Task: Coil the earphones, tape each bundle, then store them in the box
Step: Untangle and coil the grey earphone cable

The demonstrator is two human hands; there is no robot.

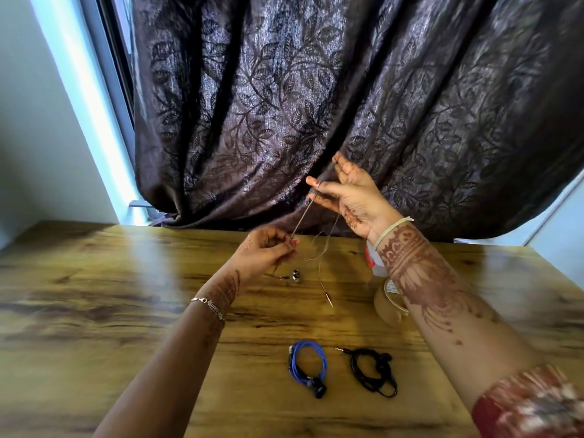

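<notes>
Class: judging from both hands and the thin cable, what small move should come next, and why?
Probably wind a loop round the right hand: the left hand pinches the thin cable taut up to it, and its plug end trails loose toward the table. The blue bundle and black bundle already lie coiled.

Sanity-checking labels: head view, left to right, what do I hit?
Left hand pinching the loose cable → blue earphone coil → black earphone coil → red patterned sleeve. Right hand skipped: it overlaps the black coil's span.
</notes>
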